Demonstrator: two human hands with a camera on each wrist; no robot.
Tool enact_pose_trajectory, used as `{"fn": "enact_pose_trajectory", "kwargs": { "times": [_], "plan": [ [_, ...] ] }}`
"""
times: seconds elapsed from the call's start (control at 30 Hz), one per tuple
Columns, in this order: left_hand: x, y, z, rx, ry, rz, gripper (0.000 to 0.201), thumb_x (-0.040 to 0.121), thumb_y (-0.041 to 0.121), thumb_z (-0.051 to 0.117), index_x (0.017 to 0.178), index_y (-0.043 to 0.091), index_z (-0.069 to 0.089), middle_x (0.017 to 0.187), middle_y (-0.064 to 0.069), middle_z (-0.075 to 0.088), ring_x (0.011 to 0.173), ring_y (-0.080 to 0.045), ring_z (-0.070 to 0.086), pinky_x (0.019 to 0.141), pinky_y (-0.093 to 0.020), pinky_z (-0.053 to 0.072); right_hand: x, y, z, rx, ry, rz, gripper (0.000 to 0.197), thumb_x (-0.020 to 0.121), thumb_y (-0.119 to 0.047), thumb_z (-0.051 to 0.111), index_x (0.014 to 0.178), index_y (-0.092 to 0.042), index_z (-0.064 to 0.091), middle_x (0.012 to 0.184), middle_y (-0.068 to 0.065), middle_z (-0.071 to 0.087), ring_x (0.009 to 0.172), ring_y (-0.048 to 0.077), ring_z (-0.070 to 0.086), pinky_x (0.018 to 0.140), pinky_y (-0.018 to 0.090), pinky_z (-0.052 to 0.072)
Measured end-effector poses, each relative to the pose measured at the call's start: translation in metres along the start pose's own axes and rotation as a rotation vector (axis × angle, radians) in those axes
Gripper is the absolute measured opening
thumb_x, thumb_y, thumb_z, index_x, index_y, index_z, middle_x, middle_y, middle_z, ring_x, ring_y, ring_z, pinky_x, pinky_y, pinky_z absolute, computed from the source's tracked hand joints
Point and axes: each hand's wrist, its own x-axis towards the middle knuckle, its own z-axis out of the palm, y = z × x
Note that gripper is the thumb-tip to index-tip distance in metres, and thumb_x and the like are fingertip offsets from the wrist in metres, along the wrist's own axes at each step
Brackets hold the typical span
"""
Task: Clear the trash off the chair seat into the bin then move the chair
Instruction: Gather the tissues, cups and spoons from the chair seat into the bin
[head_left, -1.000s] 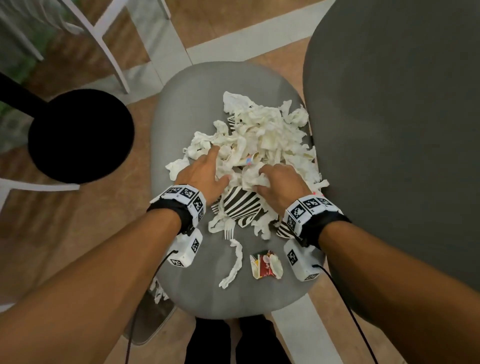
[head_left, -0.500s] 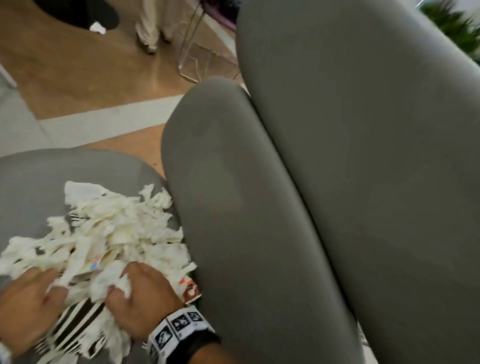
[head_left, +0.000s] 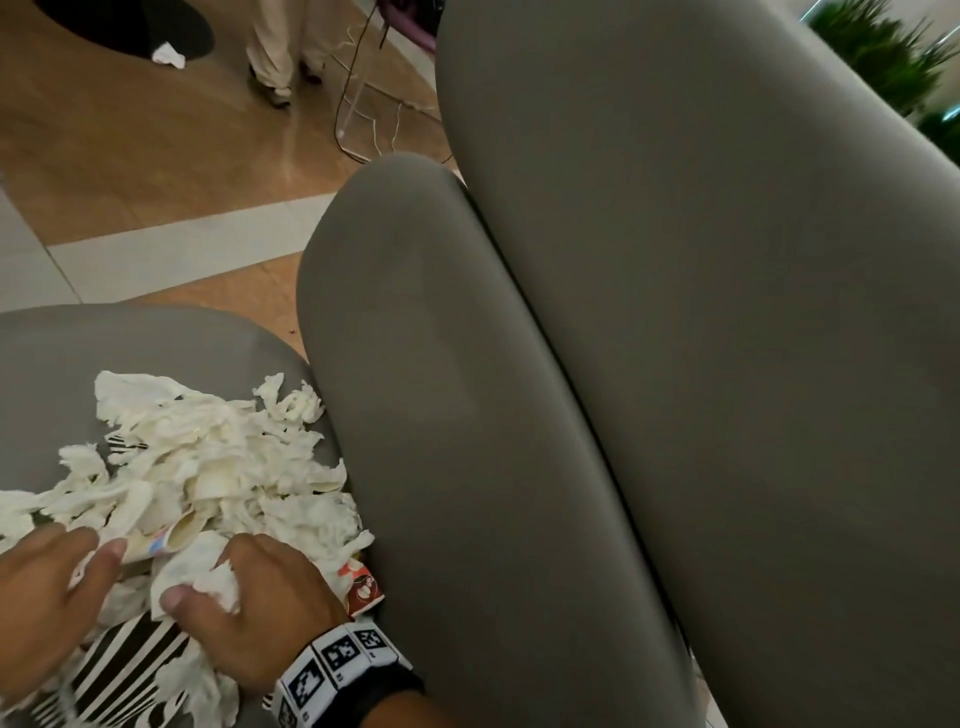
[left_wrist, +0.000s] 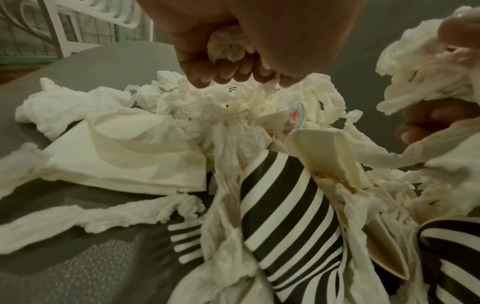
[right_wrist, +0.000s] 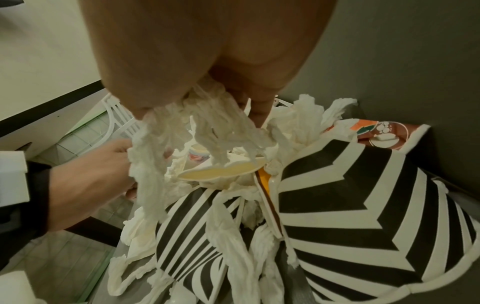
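Under both palms, at the near edge of the chair seat (head_left: 67, 353), sits the trash: right hand (head_left: 260, 608) has fingers curled round a wad of white tissue (head_left: 208, 582), left hand (head_left: 41, 597) likewise bunches shredded tissue, confirmed in left wrist view, fingers (left_wrist: 221, 72) closed on it. Change versus a second ago: both hands then lay flatter on the heap, now they clench; head view has also swung up and right, so the bin is out of frame. Means gathering is underway, nothing lifted yet, nothing binned, chair unmoved.

Just below the grips: striped paper plates (right_wrist: 363, 205), a white plastic fork (left_wrist: 184, 244), a crushed paper cup (right_wrist: 221, 174). Right of the right hand, touching the pile: a red-brown printed wrapper (head_left: 363, 587). Beyond the fingers: loose tissue heap (head_left: 208, 452) spread over the seat. Further right: a second grey chair (head_left: 467, 415), alongside. Far: wood floor (head_left: 130, 156), someone's legs (head_left: 275, 47), green plant (head_left: 883, 52).
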Motion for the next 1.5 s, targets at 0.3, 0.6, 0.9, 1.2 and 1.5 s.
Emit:
{"fn": "enact_pose_trajectory", "kwargs": {
  "times": [0.3,0.6,0.9,1.2,1.5],
  "plan": [
    [-0.006,0.019,-0.014,0.065,-0.148,0.118,0.062,0.085,-0.007,0.05,0.139,0.021,0.051,0.143,-0.011,0.051,0.129,-0.034,0.051,0.11,-0.048,0.038,0.008,0.015,0.0,0.015,-0.001,-0.049,0.048,0.095,-0.025,0.05,0.14,-0.026,0.033,0.125,0.015,0.06,0.112,0.034,0.059,0.095,0.039,0.048],
    [-0.002,0.063,-0.026,0.09,-0.193,0.006,0.065,0.092,0.058,0.041,0.15,0.041,0.017,0.128,-0.003,0.039,0.111,-0.025,0.053,0.09,-0.04,0.05,0.013,0.011,0.009,-0.085,0.143,-0.107,0.02,0.092,-0.027,0.055,0.108,-0.019,0.063,0.106,0.001,0.067,0.102,0.019,0.059,0.08,0.02,0.034],
    [0.007,0.056,-0.024,-0.047,0.003,-0.022,0.033,0.094,0.041,0.043,0.076,0.016,0.056,0.09,0.002,0.044,0.078,-0.02,0.053,0.07,-0.035,0.051,0.022,0.012,0.001,-0.152,0.103,-0.031,0.036,0.099,-0.022,0.052,0.134,-0.019,0.044,0.132,0.0,0.053,0.119,0.018,0.053,0.098,0.024,0.041],
    [0.031,0.032,-0.034,-0.005,0.104,-0.055,0.063,0.093,0.001,0.042,0.149,0.026,0.024,0.141,-0.005,0.035,0.074,-0.031,0.058,0.067,-0.044,0.053,0.017,0.008,-0.009,-0.164,0.123,0.014,0.031,0.099,-0.024,0.047,0.13,-0.028,0.046,0.122,0.001,0.064,0.109,0.022,0.062,0.092,0.037,0.052],
    [0.049,0.058,-0.013,0.092,-0.163,0.105,0.06,0.094,0.004,0.047,0.148,0.023,0.033,0.135,-0.005,0.044,0.107,-0.031,0.058,0.087,-0.044,0.051,0.01,0.012,0.0,-0.16,0.08,0.059,0.039,0.093,-0.04,0.054,0.13,-0.028,0.046,0.13,-0.001,0.059,0.116,0.018,0.055,0.097,0.036,0.048]
  ]
}}
